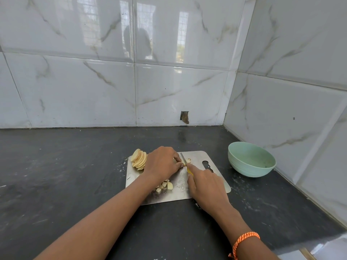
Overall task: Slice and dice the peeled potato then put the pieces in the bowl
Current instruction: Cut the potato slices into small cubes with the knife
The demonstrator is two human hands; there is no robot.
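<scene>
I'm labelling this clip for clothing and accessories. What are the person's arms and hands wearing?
Both forearms are bare, with no sleeves in view, and no gloves on either hand. The left hand shows no jewellery. The right hand has an orange braided thread band tied round its wrist, with a loose end hanging down. No rings are visible.

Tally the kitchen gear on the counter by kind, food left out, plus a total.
Cutting board: 1
Knife: 1, held by the right hand
Bowl: 1
Total: 3
</scene>
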